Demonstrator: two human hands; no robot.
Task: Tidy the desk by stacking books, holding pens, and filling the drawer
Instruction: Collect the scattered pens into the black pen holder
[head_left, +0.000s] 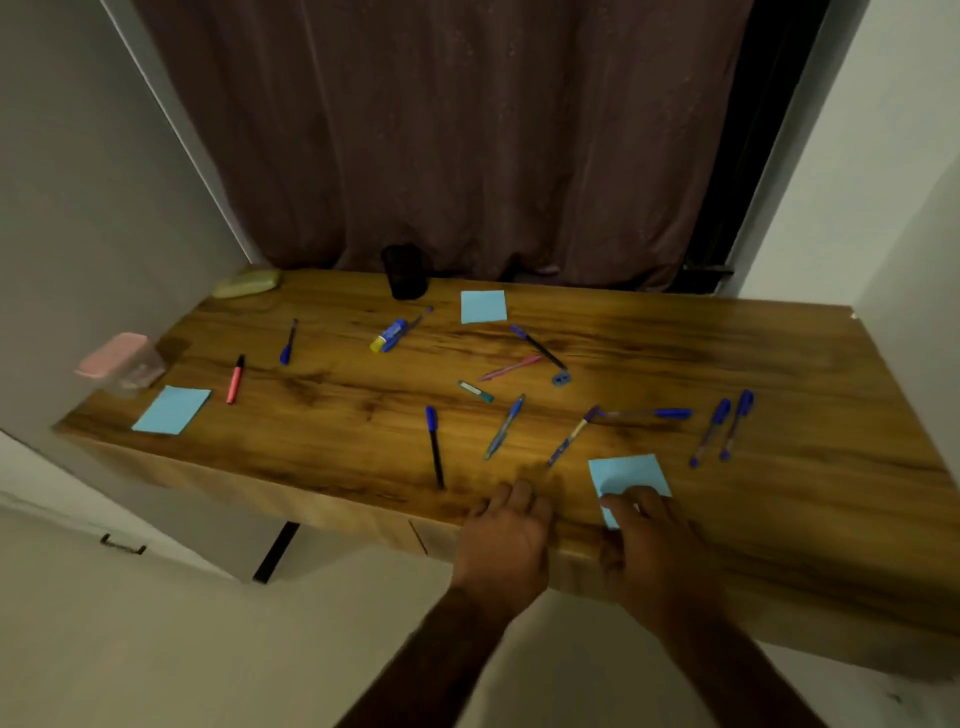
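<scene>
Head view is showing the right hand (644, 525) lying over the near corner of a blue note (626, 473) at the desk's (810, 499) front edge, fingers bent; I cannot tell whether they are pinching it. The left hand (506, 535) is resting flat and empty on that edge. Dragging the note over the edge onto the thumb is looking like the cleanest lift, steering clear of the pen (571, 437) behind.

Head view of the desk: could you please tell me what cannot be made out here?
All in the head view:
- Nearest blue note: its near corner is covered by the right hand; whether the hand pinches it is unclear.
- Black cup: too dark to see inside.
- Pink-lidded box: blurred, contents unclear.
- Desk front: partly hidden by the left hand.
</scene>
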